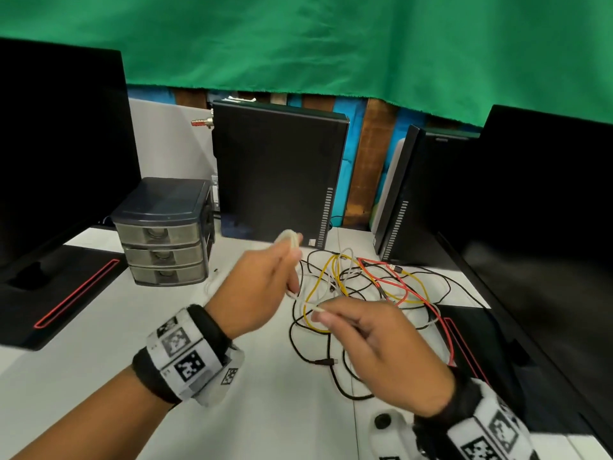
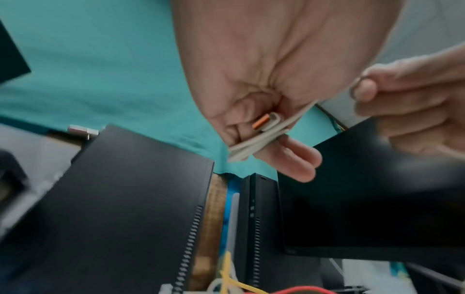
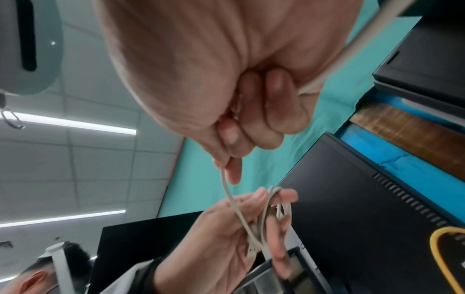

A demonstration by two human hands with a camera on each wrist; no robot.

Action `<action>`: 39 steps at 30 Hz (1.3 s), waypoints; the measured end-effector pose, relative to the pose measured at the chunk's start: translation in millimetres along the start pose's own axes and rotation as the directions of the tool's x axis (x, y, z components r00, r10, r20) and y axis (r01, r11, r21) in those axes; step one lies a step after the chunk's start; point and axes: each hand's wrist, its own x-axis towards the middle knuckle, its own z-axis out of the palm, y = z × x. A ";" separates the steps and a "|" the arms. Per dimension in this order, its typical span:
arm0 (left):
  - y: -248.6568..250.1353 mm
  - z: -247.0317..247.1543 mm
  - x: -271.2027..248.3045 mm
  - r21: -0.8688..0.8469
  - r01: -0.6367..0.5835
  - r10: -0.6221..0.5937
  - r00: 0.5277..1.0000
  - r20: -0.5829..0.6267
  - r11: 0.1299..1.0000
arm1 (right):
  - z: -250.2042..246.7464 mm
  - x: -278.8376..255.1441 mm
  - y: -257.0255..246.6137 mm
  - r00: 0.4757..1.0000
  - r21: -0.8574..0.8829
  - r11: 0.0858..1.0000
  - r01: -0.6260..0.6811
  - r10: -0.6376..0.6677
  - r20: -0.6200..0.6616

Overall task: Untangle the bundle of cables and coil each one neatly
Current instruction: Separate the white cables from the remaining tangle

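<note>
My left hand (image 1: pixel 265 283) is raised over the desk and holds several loops of a white cable (image 1: pixel 292 239) wound round its fingers. In the left wrist view the white loops (image 2: pixel 254 147) and an orange-tipped plug (image 2: pixel 264 122) sit in the curled fingers. My right hand (image 1: pixel 371 343) pinches the free run of the same white cable (image 3: pixel 227 191) between thumb and forefinger, just right of the left hand. Beyond both hands a tangle of yellow (image 1: pixel 318 283), red (image 1: pixel 401 280) and black (image 1: pixel 298 346) cables lies on the white desk.
A small grey drawer unit (image 1: pixel 166 230) stands at the left. A black computer tower (image 1: pixel 278 174) rises behind the tangle, a second tower (image 1: pixel 398 200) and a monitor (image 1: pixel 537 207) to the right. Another monitor (image 1: pixel 59 144) and its base stand far left.
</note>
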 end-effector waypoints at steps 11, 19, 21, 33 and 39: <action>27.0 4.8 -11.7 -0.477 0.332 0.001 0.819 0.573 0.814 | -32.3 10.6 39.0 0.951 0.169 0.977 -0.127 0.168 -0.258; 40.1 -14.9 1.6 -0.841 0.297 -0.096 0.954 0.285 0.451 | 14.3 1.1 68.0 0.977 -0.066 0.975 -0.214 0.212 -0.037; 39.9 -15.2 3.8 -0.859 0.275 -0.155 0.961 0.230 0.431 | 29.2 -2.1 57.3 0.989 -0.072 0.987 -0.145 0.147 0.032; 17.7 5.0 -4.8 -0.172 0.042 -0.035 0.998 0.046 0.984 | 12.9 -13.2 -19.7 0.972 -0.206 0.976 0.074 -0.024 0.234; 25.3 8.4 -13.1 -0.350 0.269 -0.078 0.877 0.475 0.897 | -30.1 -4.9 -2.6 0.959 -0.409 0.908 0.085 -0.186 -0.213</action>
